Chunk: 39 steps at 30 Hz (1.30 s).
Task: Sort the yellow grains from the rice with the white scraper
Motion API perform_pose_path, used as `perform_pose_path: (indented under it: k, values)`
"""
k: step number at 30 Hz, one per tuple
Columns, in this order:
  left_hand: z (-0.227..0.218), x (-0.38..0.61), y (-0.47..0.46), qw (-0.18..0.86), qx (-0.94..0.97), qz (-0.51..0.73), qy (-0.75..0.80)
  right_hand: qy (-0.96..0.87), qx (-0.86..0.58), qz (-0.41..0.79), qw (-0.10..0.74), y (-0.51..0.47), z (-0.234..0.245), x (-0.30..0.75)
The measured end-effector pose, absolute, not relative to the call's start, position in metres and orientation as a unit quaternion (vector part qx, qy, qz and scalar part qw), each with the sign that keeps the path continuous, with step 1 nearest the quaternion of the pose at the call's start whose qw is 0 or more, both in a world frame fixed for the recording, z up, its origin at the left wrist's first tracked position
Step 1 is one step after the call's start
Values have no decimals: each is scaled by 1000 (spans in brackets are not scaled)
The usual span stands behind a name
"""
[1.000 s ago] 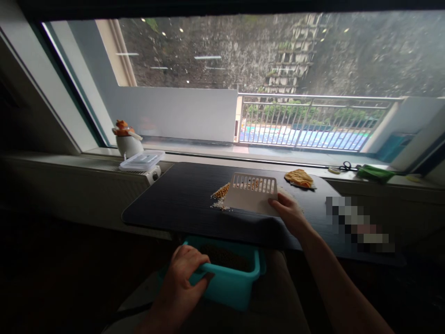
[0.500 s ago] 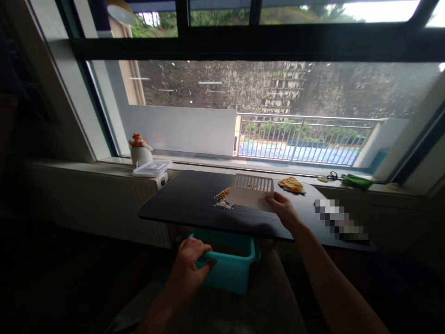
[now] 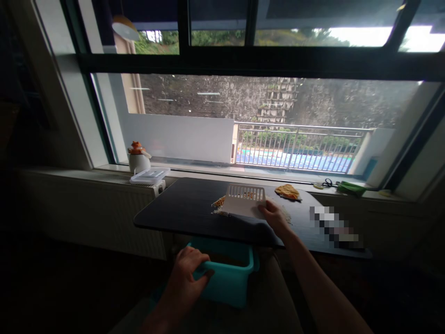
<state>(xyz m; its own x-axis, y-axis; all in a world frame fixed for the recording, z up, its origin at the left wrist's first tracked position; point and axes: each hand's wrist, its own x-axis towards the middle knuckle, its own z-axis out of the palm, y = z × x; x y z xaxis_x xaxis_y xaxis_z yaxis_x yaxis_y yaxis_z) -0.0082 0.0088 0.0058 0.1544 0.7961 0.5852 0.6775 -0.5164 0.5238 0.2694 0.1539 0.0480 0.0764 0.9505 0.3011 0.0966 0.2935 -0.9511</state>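
1. The right hand [image 3: 274, 216] held a pale slotted scoop [image 3: 241, 207] by its right end, thumb and fingers pinching it; how the hidden fingers lay, I could not tell.
2. The scoop sat over the middle of the dark table [image 3: 181, 199], slots toward the far side; whether it touched the tabletop was unclear.
3. Yellow kernels [image 3: 218, 202] and white grains [image 3: 218, 212] lay just left of the scoop, and more pale grains were scattered to its right, near the right hand.
4. The left hand [image 3: 187, 266] gripped the near left rim of a teal bin [image 3: 225, 285], fingers close together over the rim, thumb on the outside.
5. The bin was at the table's near edge, its contents too dim to make out.
6. A yellow cloth [image 3: 288, 191] lay farther right on the table.
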Motion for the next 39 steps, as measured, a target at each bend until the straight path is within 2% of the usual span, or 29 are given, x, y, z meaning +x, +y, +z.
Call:
perform_pose_path:
  k: [25,32,36,39]
  values:
    - [14,-20,-3,48,749,432,500,-565,-415,429,570,137,40,257]
    - [10,-29,-7,36,742,431,511,-640,-383,451,491,110,41,257]
    - [8,-26,-6,36,743,432,510,-596,-395,418,560,110,41,254]
    - [8,-23,-5,38,746,432,505,-597,-404,399,566,116,33,238]
